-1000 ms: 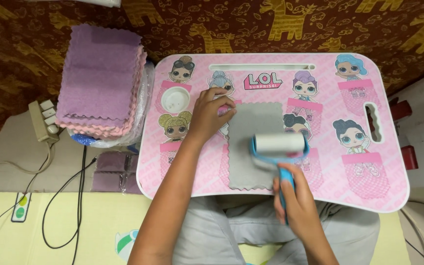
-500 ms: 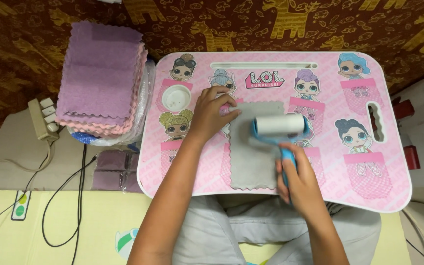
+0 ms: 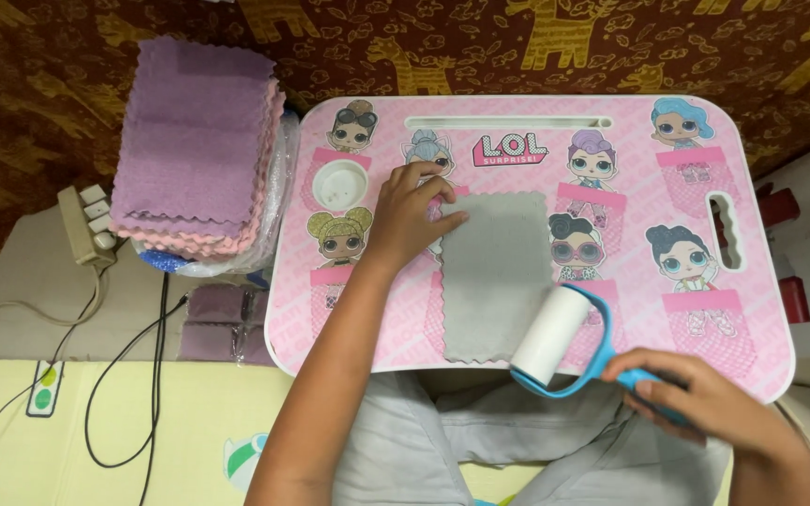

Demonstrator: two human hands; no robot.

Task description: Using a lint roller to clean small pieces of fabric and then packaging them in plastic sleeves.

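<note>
Your left hand [image 3: 405,217] lies flat, pinning the grey cloth's [image 3: 497,274] top-left corner; your right hand [image 3: 705,405] is closed around the blue lint roller [image 3: 564,339] handle, its roll at the cloth's lower right edge. The cloth looks soft, light, apt to slide; keep that corner pinned. It lies mid pink lap table [image 3: 761,281]; folded cloths [image 3: 194,150] stacked left.

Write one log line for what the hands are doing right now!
left hand: pinning grey cloth flat on pink lap table | right hand: gripping blue lint roller, roller at cloth's lower right edge
</note>
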